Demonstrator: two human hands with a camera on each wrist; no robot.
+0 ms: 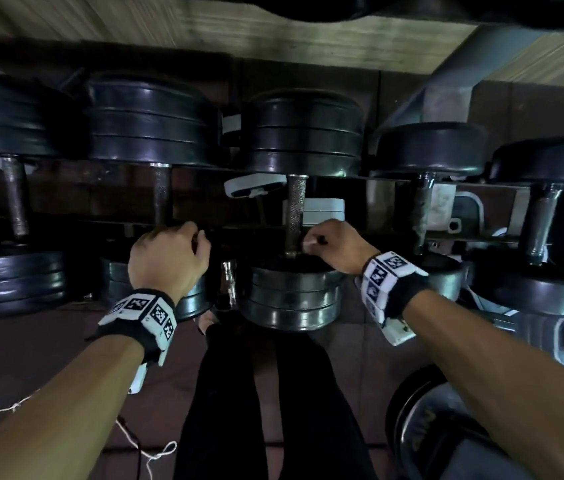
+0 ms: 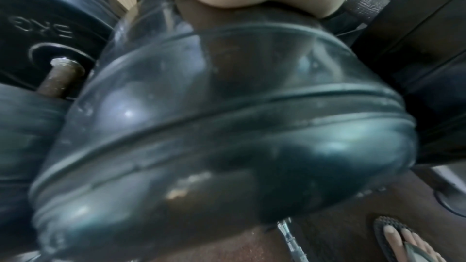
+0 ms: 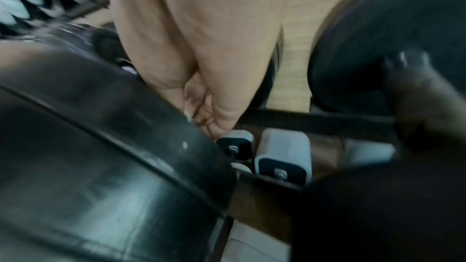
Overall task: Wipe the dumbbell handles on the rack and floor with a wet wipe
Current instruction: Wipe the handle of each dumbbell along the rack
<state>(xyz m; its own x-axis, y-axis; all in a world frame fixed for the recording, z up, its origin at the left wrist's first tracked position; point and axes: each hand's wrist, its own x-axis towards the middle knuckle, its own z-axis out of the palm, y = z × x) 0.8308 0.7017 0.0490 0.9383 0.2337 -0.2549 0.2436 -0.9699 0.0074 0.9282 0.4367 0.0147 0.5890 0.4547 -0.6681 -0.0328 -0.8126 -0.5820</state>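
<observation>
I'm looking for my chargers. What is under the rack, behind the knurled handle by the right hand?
Two white chargers with cables plugged in lie on the floor behind the knurled handle. Rack rails and the plates hide whatever lies further along.

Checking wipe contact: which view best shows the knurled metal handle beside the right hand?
The head view: the knurled metal dumbbell handle shows nearly whole, right hand at its lower end. The right wrist view shows only the hand and plates; the left wrist view misses it.
</observation>
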